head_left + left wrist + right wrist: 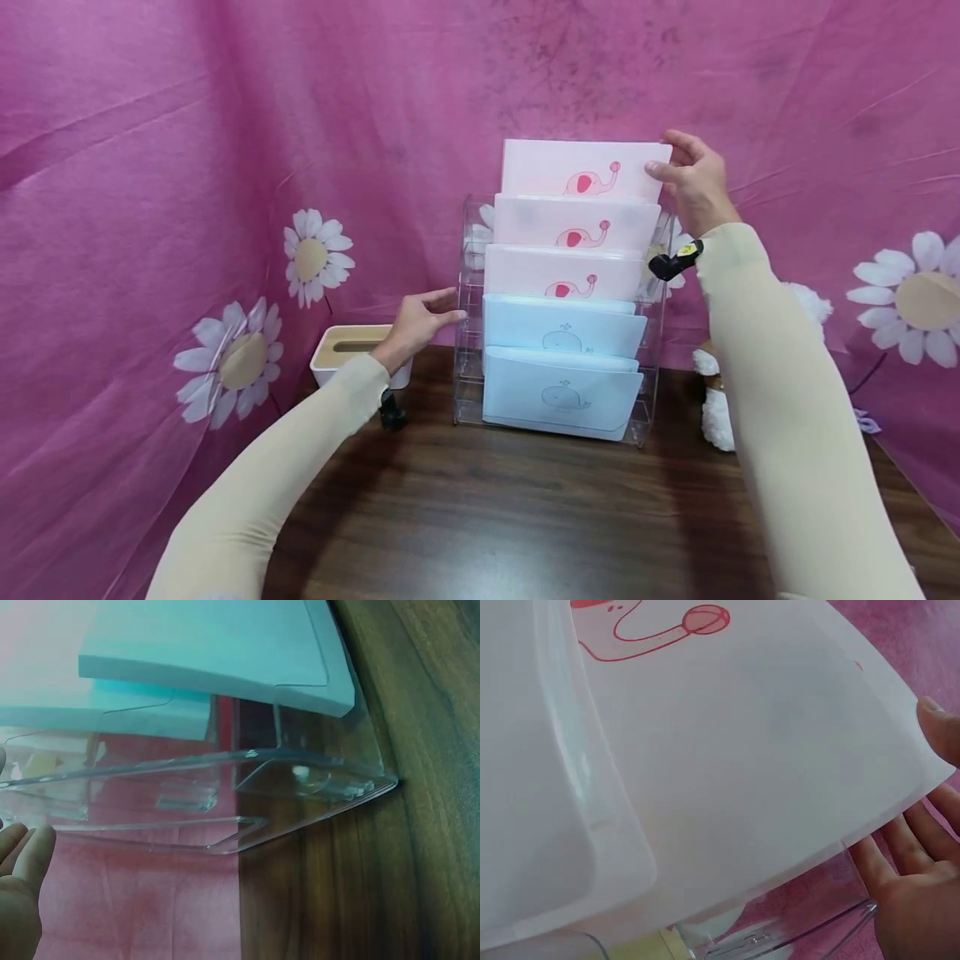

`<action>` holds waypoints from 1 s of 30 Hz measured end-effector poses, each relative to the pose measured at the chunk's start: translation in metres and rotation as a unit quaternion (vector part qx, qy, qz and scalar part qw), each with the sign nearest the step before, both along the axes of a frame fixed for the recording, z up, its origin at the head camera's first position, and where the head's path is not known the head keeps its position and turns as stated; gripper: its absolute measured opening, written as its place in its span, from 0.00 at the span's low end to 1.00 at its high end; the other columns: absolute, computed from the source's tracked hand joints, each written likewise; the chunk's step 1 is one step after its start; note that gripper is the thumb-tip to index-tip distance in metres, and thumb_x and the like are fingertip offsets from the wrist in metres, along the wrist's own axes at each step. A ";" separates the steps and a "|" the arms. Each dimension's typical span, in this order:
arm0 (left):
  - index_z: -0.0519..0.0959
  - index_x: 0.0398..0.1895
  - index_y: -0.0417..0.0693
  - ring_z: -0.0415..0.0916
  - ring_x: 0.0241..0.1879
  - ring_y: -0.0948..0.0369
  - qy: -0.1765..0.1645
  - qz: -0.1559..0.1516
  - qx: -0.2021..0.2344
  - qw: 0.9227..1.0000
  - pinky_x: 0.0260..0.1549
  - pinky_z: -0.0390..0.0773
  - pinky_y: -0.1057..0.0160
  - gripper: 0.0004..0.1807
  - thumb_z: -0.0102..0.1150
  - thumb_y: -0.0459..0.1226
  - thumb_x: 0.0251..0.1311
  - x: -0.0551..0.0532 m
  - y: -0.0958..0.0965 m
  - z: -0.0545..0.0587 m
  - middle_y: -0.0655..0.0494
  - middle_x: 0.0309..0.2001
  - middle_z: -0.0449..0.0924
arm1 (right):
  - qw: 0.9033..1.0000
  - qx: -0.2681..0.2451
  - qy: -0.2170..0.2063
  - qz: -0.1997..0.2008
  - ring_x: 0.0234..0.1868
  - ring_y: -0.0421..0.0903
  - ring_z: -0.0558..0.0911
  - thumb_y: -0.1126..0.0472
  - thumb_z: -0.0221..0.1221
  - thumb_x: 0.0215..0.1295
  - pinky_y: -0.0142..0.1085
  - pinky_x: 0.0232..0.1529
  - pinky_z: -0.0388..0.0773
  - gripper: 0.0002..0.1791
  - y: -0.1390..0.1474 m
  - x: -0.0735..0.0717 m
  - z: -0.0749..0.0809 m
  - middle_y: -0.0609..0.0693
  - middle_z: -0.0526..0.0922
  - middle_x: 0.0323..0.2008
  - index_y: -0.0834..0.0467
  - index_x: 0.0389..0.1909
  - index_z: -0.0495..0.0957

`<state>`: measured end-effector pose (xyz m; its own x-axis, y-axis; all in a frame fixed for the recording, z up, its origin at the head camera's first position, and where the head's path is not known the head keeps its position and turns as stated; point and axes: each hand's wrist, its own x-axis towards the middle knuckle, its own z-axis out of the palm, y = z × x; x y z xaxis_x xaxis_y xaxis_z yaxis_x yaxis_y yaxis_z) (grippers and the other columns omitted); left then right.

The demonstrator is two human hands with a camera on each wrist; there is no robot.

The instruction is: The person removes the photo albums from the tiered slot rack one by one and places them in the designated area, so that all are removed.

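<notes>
A clear stepped rack (461,392) stands on the table with several folders in its tiers. At the top is a pale pink elephant folder (547,167); my right hand (696,179) pinches its upper right corner, thumb in front and fingers behind. That folder's face (780,750) fills much of the right wrist view. Two more pink elephant folders (525,218) sit below, then light blue whale folders (517,392) in the lowest tiers. My left hand (420,325) holds the rack's left side, thumb at the front edge; the left wrist view shows only part of its fingers (34,859).
A white tissue box (326,358) with a wooden-look lid stands left of the rack, beside my left wrist. A white fluffy toy (717,417) is partly hidden behind my right arm. Pink flowered cloth (375,208) hangs behind the dark wooden table (480,517).
</notes>
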<state>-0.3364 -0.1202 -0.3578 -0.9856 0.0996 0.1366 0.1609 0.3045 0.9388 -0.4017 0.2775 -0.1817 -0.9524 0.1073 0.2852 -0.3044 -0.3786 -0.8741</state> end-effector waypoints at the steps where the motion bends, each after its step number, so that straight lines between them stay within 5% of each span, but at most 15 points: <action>1: 0.76 0.67 0.48 0.76 0.67 0.53 -0.003 0.001 -0.001 1.000 0.66 0.76 0.55 0.32 0.73 0.39 0.59 0.000 0.001 0.000 0.48 0.66 0.79 | 1.000 -0.001 -0.003 0.008 0.51 0.43 0.79 0.83 0.65 0.55 0.28 0.41 0.84 0.41 0.000 0.000 0.000 0.50 0.79 0.51 0.59 0.70 0.69; 12: 0.79 0.64 0.47 0.82 0.60 0.55 -0.033 0.021 0.026 0.999 0.59 0.81 0.59 0.27 0.71 0.38 0.61 0.006 0.009 0.000 0.47 0.63 0.81 | 0.994 0.075 -0.072 0.021 0.44 0.44 0.83 0.80 0.66 0.56 0.35 0.33 0.87 0.41 0.003 -0.001 0.015 0.46 0.78 0.51 0.48 0.68 0.74; 18: 0.81 0.62 0.46 0.84 0.56 0.55 -0.031 0.028 0.035 0.998 0.56 0.83 0.61 0.25 0.72 0.37 0.60 0.006 0.011 -0.004 0.47 0.60 0.83 | 0.994 0.053 -0.093 0.033 0.43 0.45 0.84 0.81 0.65 0.56 0.38 0.30 0.87 0.36 0.000 -0.004 0.021 0.44 0.79 0.57 0.50 0.63 0.78; 26: 0.82 0.60 0.44 0.85 0.55 0.54 -0.030 0.036 0.047 0.998 0.53 0.83 0.64 0.25 0.73 0.37 0.58 0.008 0.009 -0.007 0.46 0.58 0.84 | 0.990 0.067 -0.118 0.039 0.33 0.47 0.88 0.78 0.67 0.56 0.41 0.29 0.88 0.27 -0.004 -0.006 0.023 0.50 0.87 0.37 0.53 0.55 0.84; 30: 0.82 0.59 0.45 0.85 0.55 0.54 -0.029 0.039 0.053 0.997 0.53 0.84 0.65 0.25 0.74 0.38 0.58 0.009 0.007 -0.007 0.46 0.58 0.84 | 0.989 0.077 -0.122 0.030 0.33 0.46 0.89 0.78 0.69 0.54 0.40 0.29 0.88 0.26 -0.006 -0.006 0.025 0.49 0.88 0.36 0.52 0.53 0.85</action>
<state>-0.3279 -0.1129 -0.3648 -0.9963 0.0114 0.0851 0.0855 0.2134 0.9732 -0.4076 0.2717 -0.1563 -0.9983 0.0211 0.0540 -0.0575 -0.2473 -0.9672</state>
